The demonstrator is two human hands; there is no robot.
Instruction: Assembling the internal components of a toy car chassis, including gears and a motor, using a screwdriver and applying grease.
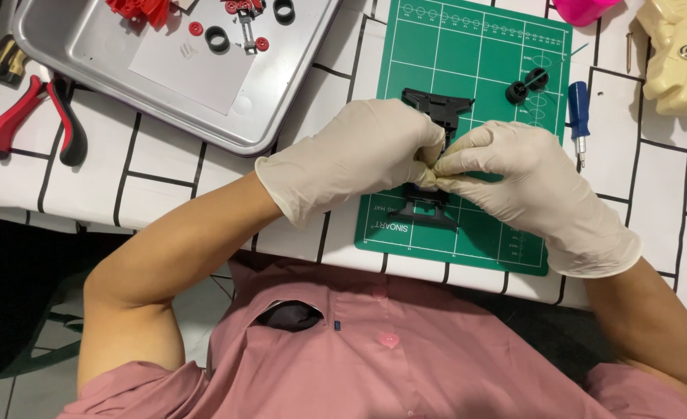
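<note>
— Pink shirt (374, 365) fills the bottom of the view, closest of all. What do the hands have?

— Both wear pale gloves. The left hand (355, 159) and the right hand (526, 182) meet fingertip to fingertip, pinched shut on a black plastic frame (435, 109) held over the green cutting mat (475, 54). One end of the frame sticks out above the fingers, another below them.

— And around that?

— Two small black wheels (527, 85) lie on the mat, just right of the hands. A blue-handled screwdriver (578, 112) rests at the mat's right edge. White printing sits in the mat's lower left corner. Further left, a metal tray (87, 54) holds red and black parts and a white paper sheet (192, 58). Red-handled pliers (37, 116) lie beside it.
</note>
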